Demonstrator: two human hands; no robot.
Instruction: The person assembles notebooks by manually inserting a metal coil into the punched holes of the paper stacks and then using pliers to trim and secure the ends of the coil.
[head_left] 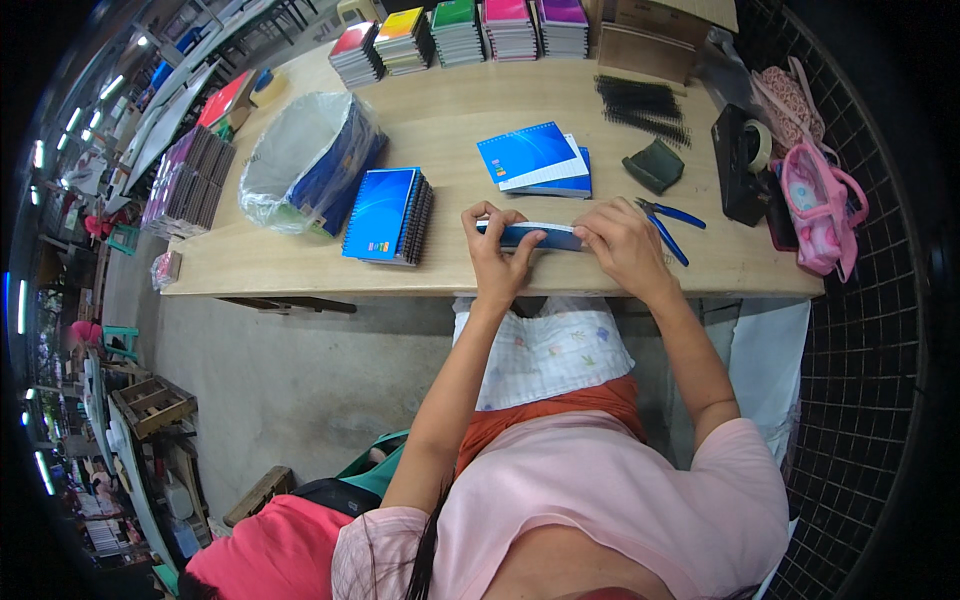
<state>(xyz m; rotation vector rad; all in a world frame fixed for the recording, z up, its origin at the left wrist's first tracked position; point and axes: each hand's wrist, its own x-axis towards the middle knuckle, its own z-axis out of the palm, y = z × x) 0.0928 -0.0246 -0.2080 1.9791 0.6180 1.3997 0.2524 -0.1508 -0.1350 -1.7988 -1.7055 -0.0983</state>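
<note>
Close to the table's front edge, I hold a blue-covered notebook [552, 238] on its edge, its pale top edge turned up. My left hand [500, 245] grips its left end with thumb and fingers. At the other end, my right hand [622, 240] closes around it. Just beyond lie blue notebook covers [530, 152] with white punched pages [560, 174] fanned out between them. Blue-handled cutting pliers [672, 225] rest with open jaws beside my right hand. Left of my hands is a stack of blue spiral notebooks [385, 215]. Whether the held notebook has a spiral is hidden.
Black binding coils [640, 105] lie at the back right, near a dark green pouch-like piece [654, 166] and a black tape dispenser [742, 165]. A plastic-lined bin [300, 165] stands left. Colored notebook stacks [457, 35] line the far edge. Wire mesh [860, 330] borders the right.
</note>
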